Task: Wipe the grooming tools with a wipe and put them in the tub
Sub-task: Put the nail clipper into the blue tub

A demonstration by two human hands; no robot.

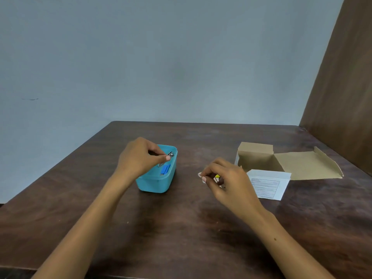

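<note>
A turquoise tub (156,183) stands on the brown table, left of centre. My left hand (138,158) hovers over its open top and pinches a small metal nail clipper (170,154) just inside the rim. A blue tool (166,169) lies inside the tub. To the right, my right hand (227,181) is raised a little above the table with curled fingers. It holds a crumpled white wipe (200,175) and something small and yellow (217,176), mostly hidden by the fingers.
An opened cardboard box (259,158) with its flap spread out lies at the right, a white printed leaflet (268,184) leaning against its front. A brown panel (342,97) rises at the table's far right. The table's left edge runs diagonally beyond the tub.
</note>
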